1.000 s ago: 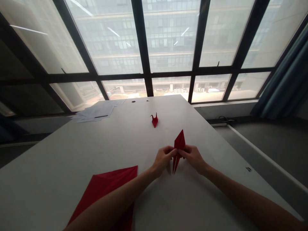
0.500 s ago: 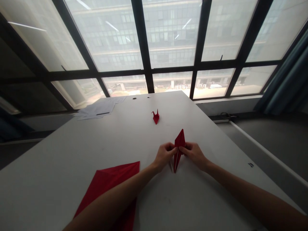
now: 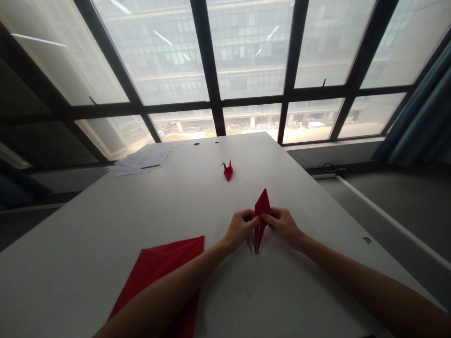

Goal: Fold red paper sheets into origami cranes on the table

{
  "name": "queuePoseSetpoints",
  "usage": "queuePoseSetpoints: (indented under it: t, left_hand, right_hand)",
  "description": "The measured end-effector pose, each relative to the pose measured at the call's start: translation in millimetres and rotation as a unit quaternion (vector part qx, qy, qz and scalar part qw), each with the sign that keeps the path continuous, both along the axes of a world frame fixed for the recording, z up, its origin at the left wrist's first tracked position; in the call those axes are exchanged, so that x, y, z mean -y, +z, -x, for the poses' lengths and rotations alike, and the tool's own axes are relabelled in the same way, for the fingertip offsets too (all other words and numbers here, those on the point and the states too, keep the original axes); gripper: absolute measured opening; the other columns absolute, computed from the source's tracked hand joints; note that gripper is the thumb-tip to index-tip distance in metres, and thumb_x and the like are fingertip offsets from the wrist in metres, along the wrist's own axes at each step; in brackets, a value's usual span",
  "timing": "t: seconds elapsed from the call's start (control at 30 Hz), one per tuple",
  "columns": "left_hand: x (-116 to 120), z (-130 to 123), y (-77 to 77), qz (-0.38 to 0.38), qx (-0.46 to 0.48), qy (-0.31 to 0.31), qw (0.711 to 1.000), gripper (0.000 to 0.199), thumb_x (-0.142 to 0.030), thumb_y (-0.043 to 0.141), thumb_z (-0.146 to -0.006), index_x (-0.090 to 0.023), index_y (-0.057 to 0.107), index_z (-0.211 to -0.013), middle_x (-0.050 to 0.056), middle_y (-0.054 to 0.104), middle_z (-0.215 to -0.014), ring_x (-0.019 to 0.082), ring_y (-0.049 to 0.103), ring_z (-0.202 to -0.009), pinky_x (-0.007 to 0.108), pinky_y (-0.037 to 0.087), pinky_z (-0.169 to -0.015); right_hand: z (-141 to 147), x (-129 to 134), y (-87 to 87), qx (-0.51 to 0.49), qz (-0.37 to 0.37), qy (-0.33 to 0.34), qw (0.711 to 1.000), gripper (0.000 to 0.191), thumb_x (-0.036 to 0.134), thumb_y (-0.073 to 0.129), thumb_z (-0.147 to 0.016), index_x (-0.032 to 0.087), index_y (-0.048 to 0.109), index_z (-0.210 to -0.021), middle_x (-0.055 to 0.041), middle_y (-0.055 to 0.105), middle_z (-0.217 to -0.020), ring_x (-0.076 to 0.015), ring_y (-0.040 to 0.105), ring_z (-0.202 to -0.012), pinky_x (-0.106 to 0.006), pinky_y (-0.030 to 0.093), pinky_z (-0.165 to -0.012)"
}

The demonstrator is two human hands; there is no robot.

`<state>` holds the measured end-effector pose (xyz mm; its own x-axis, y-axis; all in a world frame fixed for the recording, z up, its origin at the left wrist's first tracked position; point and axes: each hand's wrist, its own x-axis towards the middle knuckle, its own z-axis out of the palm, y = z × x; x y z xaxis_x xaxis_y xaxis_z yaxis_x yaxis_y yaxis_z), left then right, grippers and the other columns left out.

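Observation:
A folded red origami paper (image 3: 262, 204), long and diamond-shaped with a split lower end, is held over the table between both hands. My left hand (image 3: 241, 228) pinches its left edge, thumb on the near face. From the other side my right hand (image 3: 283, 226) pinches the right edge, its thumb close to the left one. The fingers behind the paper are partly hidden. Beyond the hands a small red paper crane (image 3: 228, 172) sits on the table. A larger red sheet (image 3: 155, 267) lies at the lower left, partly covered by my left forearm.
The white table (image 3: 169, 206) stretches toward large windows. White papers (image 3: 143, 158) with a dark pen-like stick (image 3: 150, 166) on them lie at the far left. A small dark mark (image 3: 367, 240) is near the right edge. A blue curtain (image 3: 416, 108) hangs at the right.
The top of the folded paper has tilted very slightly left. Both hands keep their pinch in nearly the same place.

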<state>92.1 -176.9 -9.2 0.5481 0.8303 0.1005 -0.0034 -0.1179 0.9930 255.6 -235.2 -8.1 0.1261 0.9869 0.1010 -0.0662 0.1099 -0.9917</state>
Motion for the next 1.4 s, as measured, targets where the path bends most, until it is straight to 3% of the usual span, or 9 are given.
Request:
queuePoseSetpoints:
  t: [0.13,0.33,0.47,0.77,1.0,1.2,1.4]
  left_hand:
    - [2,-1,0.0,-0.028,0.035,0.008,0.999,0.032,-0.037,0.076,-0.079,-0.017,0.060,-0.099,0.004,0.066,-0.088,0.015,0.062,-0.075,0.024,0.049,-0.064]
    - [4,-1,2.5,-0.033,-0.012,0.008,0.999,0.028,-0.039,0.072,-0.082,-0.015,0.061,-0.091,0.003,0.064,-0.076,0.015,0.060,-0.069,0.022,0.046,-0.058]
    - [4,-2,2.2,-0.073,-0.029,0.033,0.996,0.023,-0.037,0.071,-0.080,-0.015,0.065,-0.083,0.004,0.065,-0.080,0.015,0.061,-0.072,0.022,0.047,-0.059]
    - [14,-5,5.6,-0.107,-0.049,0.059,0.991,0.022,-0.036,0.066,-0.084,-0.016,0.059,-0.079,-0.001,0.061,-0.068,0.011,0.055,-0.059,0.021,0.043,-0.053]
    - [14,-5,6.2,-0.146,-0.063,0.054,0.986,0.014,-0.029,0.067,-0.082,-0.016,0.060,-0.080,0.000,0.062,-0.073,0.013,0.058,-0.063,0.023,0.046,-0.055]
    - [13,-3,9.0,-0.232,-0.058,0.087,0.967,0.006,-0.014,0.060,-0.080,-0.018,0.057,-0.076,0.001,0.059,-0.086,0.011,0.056,-0.069,0.021,0.046,-0.059]
    - [6,2,9.8,-0.280,-0.051,0.096,0.954,0.003,-0.018,0.060,-0.084,-0.019,0.060,-0.082,0.003,0.062,-0.090,0.014,0.057,-0.075,0.023,0.048,-0.065]
  right_hand:
    - [-3,-3,-3.6,-0.032,0.019,-0.046,0.998,0.034,0.045,0.074,-0.076,0.014,0.074,-0.090,-0.0044,0.069,-0.076,-0.0133,0.050,-0.061,-0.028,0.038,-0.059]
    - [-5,-5,-5.5,-0.057,0.023,-0.047,0.997,0.036,0.048,0.076,-0.075,0.015,0.074,-0.091,-0.0053,0.070,-0.080,-0.0142,0.052,-0.063,-0.028,0.039,-0.060]
    - [-5,-5,-5.6,-0.041,0.020,-0.059,0.997,0.037,0.050,0.077,-0.073,0.016,0.074,-0.087,-0.0050,0.070,-0.078,-0.0152,0.053,-0.064,-0.029,0.040,-0.061]
    - [-1,-2,1.5,-0.059,-0.027,-0.053,0.996,0.036,0.040,0.083,-0.068,0.017,0.074,-0.093,-0.0081,0.074,-0.091,-0.0235,0.064,-0.083,-0.037,0.049,-0.079]
    - [-4,-5,-5.0,-0.068,-0.023,-0.082,0.994,0.039,0.040,0.084,-0.066,0.016,0.072,-0.094,-0.0082,0.073,-0.089,-0.0232,0.063,-0.079,-0.037,0.051,-0.074]
    - [-7,-6,-4.8,-0.097,0.005,-0.067,0.993,0.036,0.039,0.083,-0.067,0.017,0.072,-0.094,-0.0075,0.072,-0.090,-0.0214,0.062,-0.081,-0.035,0.049,-0.073]
    - [-11,-7,-3.8,-0.113,0.050,-0.046,0.991,0.034,0.040,0.084,-0.064,0.018,0.073,-0.088,-0.0067,0.072,-0.090,-0.0197,0.061,-0.079,-0.032,0.046,-0.071]
